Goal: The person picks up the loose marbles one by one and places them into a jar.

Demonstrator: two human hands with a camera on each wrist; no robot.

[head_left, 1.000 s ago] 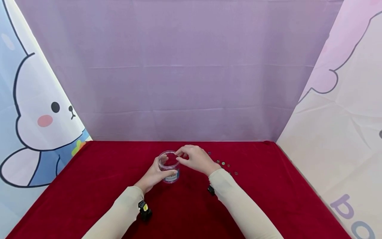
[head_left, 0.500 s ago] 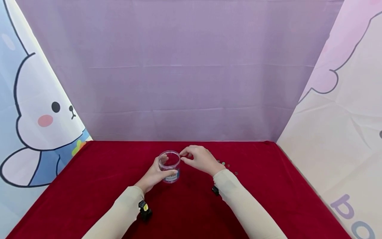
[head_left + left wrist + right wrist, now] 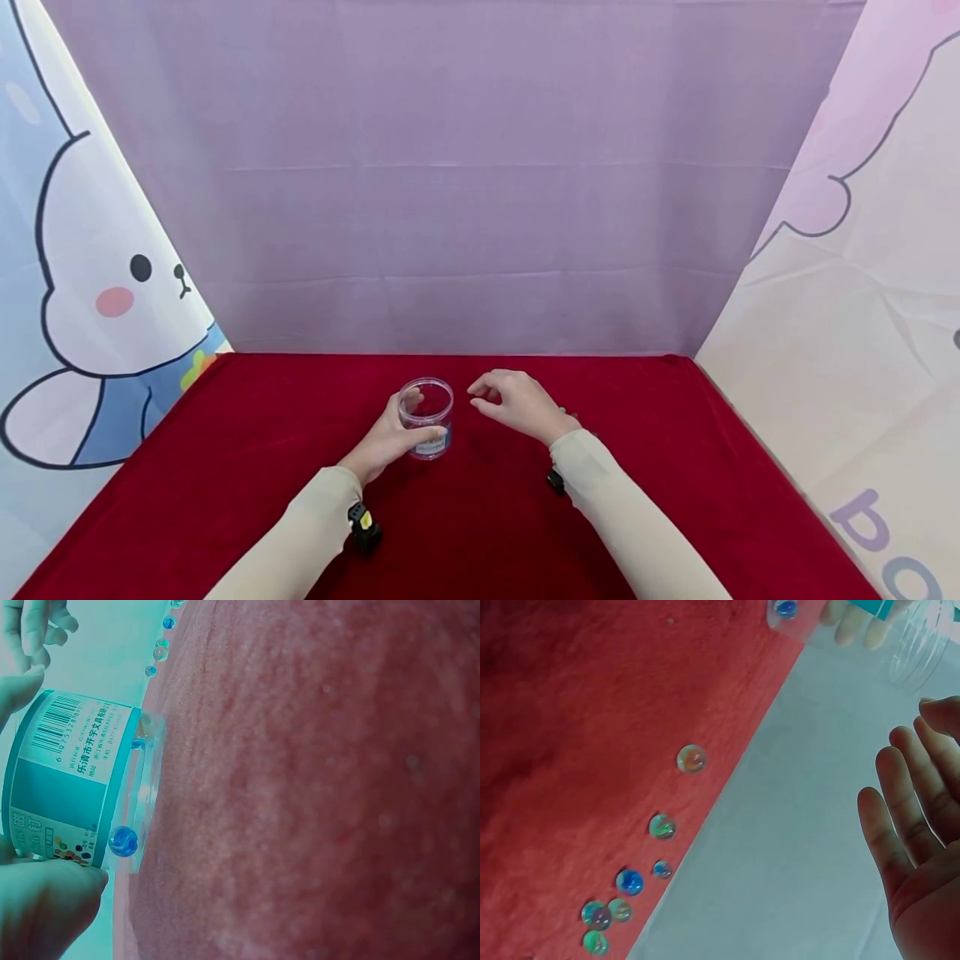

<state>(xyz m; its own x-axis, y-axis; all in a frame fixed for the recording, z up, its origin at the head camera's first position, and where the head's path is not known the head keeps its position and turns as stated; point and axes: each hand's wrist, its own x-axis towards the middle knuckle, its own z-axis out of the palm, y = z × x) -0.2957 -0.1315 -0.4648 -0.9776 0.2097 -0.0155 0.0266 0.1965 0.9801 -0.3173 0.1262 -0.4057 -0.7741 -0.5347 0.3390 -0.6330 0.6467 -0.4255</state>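
Observation:
My left hand (image 3: 386, 440) grips a clear plastic jar (image 3: 432, 448) that stands upright and lidless on the red cloth, thumb on the near side and fingers round the far side. In the left wrist view the jar bears a teal and white printed label (image 3: 67, 765). A blue swirled marble (image 3: 124, 841) lies at the jar's bottom, and another shows partly beside it. To the right of the jar, my right hand (image 3: 517, 406) hovers over the cloth, fingers loosely bent, apart from the jar. Nothing shows between its fingers in the right wrist view.
Several glass marbles (image 3: 630, 882) lie loose on the red cloth (image 3: 645, 492), mostly hidden by my right hand and arm in the head view. A lilac curtain (image 3: 450, 208) rises behind the cloth, with printed cartoon sheets (image 3: 112, 250) at both sides.
My right hand has drawn away from the jar's rim and moved right, covering more of the loose marbles. The left hand and the jar have stayed in place.

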